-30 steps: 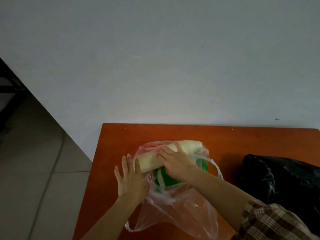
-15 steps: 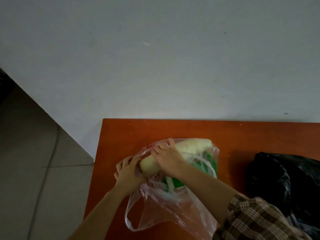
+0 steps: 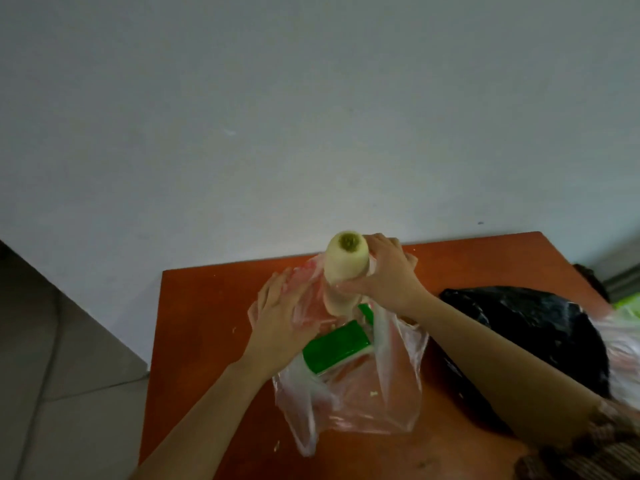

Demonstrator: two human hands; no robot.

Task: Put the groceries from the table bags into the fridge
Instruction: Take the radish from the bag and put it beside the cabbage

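Observation:
A long white radish point(image 3: 344, 263) stands almost upright, its cut green top facing the camera, its lower part still inside a clear pinkish plastic bag point(image 3: 349, 386). My right hand point(image 3: 388, 275) grips the radish around its upper part. My left hand point(image 3: 277, 323) lies flat with straight fingers against the bag's left side. A green packet point(image 3: 334, 348) lies inside the bag below the radish.
The bag sits on an orange-brown table point(image 3: 204, 327) pushed against a pale wall. A black plastic bag point(image 3: 540, 330) lies to the right, with another clear bag point(image 3: 623, 344) at the right edge. Tiled floor lies to the left of the table.
The radish lay flat in the bag; my right hand has tipped it up and lifted it partly out. My left hand has let go of its end and now lies on the bag.

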